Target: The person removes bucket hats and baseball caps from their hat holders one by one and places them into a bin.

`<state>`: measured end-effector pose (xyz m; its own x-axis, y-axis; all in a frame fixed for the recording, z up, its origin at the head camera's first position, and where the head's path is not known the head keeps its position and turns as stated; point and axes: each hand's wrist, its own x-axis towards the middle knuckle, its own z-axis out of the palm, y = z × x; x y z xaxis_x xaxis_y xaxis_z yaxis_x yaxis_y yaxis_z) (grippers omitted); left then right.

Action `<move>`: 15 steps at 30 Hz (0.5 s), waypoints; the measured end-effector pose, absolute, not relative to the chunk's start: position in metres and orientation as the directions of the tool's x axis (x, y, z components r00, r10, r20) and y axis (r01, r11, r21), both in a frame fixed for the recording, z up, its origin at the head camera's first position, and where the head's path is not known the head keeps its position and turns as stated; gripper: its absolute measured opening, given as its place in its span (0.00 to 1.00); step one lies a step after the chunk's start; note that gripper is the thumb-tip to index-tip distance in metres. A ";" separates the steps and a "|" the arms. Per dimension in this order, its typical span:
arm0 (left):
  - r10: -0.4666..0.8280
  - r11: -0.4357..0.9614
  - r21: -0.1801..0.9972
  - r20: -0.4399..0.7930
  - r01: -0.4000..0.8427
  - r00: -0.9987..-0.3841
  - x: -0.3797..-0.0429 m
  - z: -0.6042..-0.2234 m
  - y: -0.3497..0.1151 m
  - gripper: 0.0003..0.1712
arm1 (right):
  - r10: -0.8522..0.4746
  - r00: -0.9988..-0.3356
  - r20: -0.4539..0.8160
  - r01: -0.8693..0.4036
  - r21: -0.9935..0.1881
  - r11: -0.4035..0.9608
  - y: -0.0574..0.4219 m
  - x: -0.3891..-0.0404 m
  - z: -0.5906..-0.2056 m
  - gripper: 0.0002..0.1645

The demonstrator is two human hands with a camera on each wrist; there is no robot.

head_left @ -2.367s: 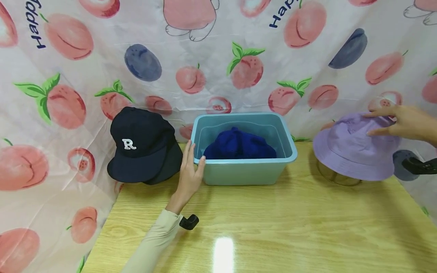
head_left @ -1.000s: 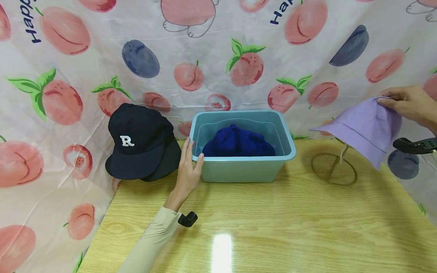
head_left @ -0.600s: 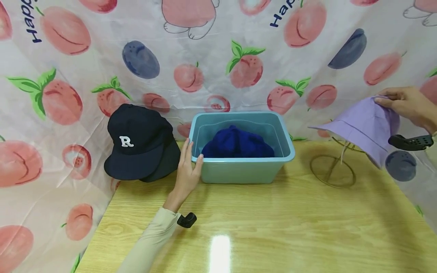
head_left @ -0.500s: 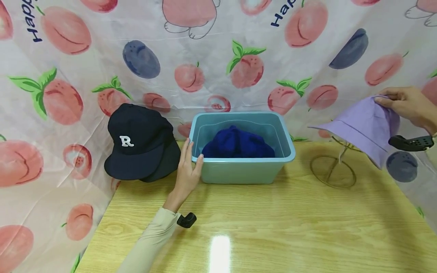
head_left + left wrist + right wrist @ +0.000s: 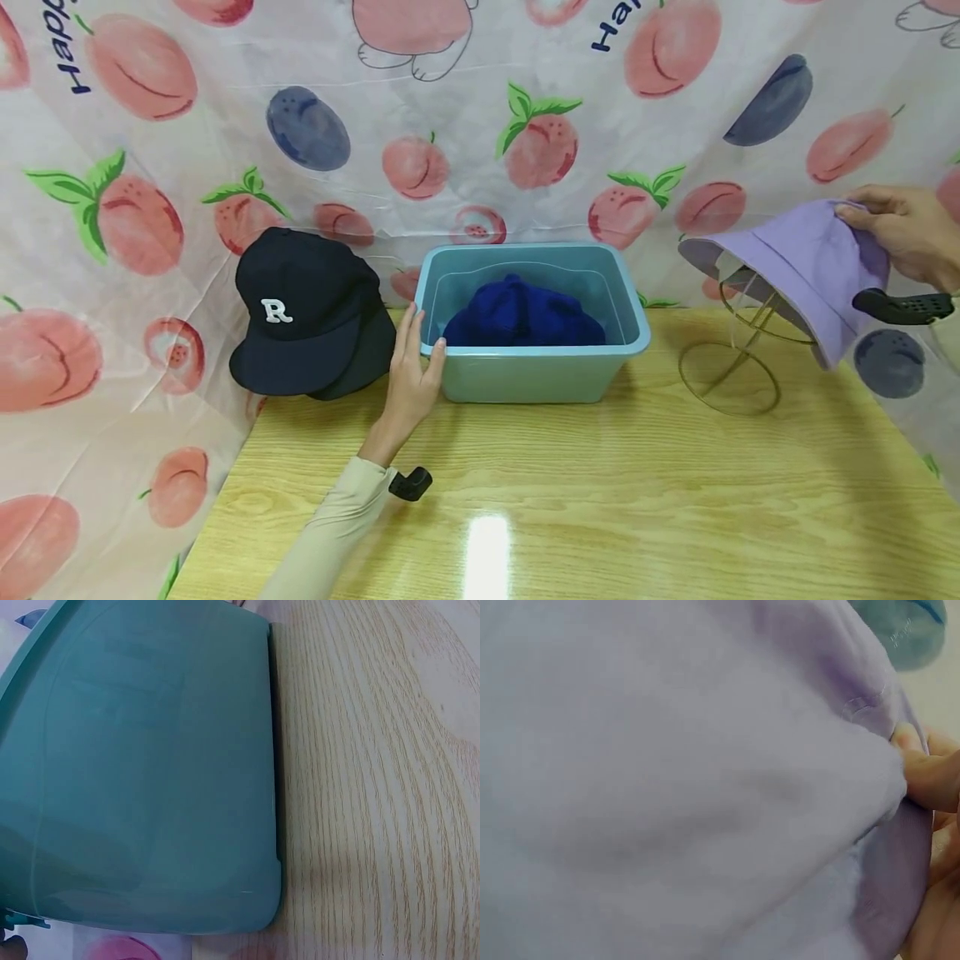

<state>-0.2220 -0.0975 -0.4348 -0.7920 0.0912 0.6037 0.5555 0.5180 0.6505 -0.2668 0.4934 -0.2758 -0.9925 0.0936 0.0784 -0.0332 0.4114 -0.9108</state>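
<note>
My right hand (image 5: 911,233) pinches the crown of a purple bucket hat (image 5: 813,258) at the right. The hat is tilted, its left brim raised so the underside shows. Beneath it stands a gold wire hat stand (image 5: 738,354), its upper ring partly inside the hat. In the right wrist view, creased hat fabric (image 5: 705,765) fills most of the picture, with thumb and fingers (image 5: 930,780) at its edge. My left hand (image 5: 412,379) rests with straight fingers against the left rim of a teal plastic bin (image 5: 525,377). The bin's side wall (image 5: 150,765) fills much of the left wrist view.
A dark blue knitted-looking hat (image 5: 525,312) lies inside the bin. Left of the bin, a black cap (image 5: 311,312) with a white R sits at the back of the wooden table (image 5: 600,492). A fruit-print cloth (image 5: 465,100) hangs behind everything.
My right hand has gone from spread fingers on the hat to pinching its crown. The hat has risen and tipped, baring the wire stand. My left hand has stayed at the bin.
</note>
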 end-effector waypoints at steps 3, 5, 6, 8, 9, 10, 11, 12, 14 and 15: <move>0.090 0.517 0.655 0.599 0.551 -0.796 -0.221 -0.435 -0.097 0.32 | 0.101 -0.993 0.058 -0.041 -0.986 0.163 0.497 -0.264 -0.278 0.06; 0.091 0.520 0.656 0.594 0.547 -0.799 -0.221 -0.435 -0.098 0.32 | 0.133 -0.991 0.033 -0.023 -0.997 0.070 0.503 -0.265 -0.283 0.04; 0.091 0.522 0.657 0.591 0.544 -0.801 -0.221 -0.435 -0.099 0.32 | 0.129 -0.991 0.047 -0.045 -0.999 0.016 0.515 -0.269 -0.290 0.05; 0.092 0.523 0.658 0.588 0.542 -0.803 -0.221 -0.435 -0.099 0.33 | 0.157 -0.985 0.068 -0.079 -0.995 -0.068 0.545 -0.282 -0.310 0.06; 0.093 0.524 0.658 0.587 0.541 -0.804 -0.221 -0.435 -0.099 0.33 | 0.177 -0.981 0.082 -0.101 -0.990 -0.101 0.566 -0.291 -0.322 0.06; 0.094 0.524 0.658 0.586 0.540 -0.805 -0.222 -0.435 -0.099 0.33 | 0.187 -0.977 0.106 -0.134 -0.980 -0.146 0.570 -0.289 -0.326 0.06; 0.094 0.524 0.658 0.586 0.541 -0.805 -0.222 -0.435 -0.099 0.33 | 0.194 -0.973 0.125 -0.162 -0.968 -0.193 0.575 -0.289 -0.330 0.07; 0.095 0.524 0.657 0.587 0.542 -0.804 -0.222 -0.435 -0.099 0.33 | 0.201 -0.967 0.156 -0.197 -0.959 -0.204 0.581 -0.288 -0.333 0.07; 0.095 0.523 0.657 0.587 0.543 -0.804 -0.221 -0.435 -0.099 0.33 | 0.232 -0.958 0.166 -0.211 -0.960 -0.184 0.575 -0.276 -0.327 0.06; 0.095 0.523 0.657 0.588 0.542 -0.804 -0.222 -0.434 -0.098 0.33 | 0.236 -0.951 0.200 -0.239 -0.959 -0.152 0.563 -0.265 -0.319 0.08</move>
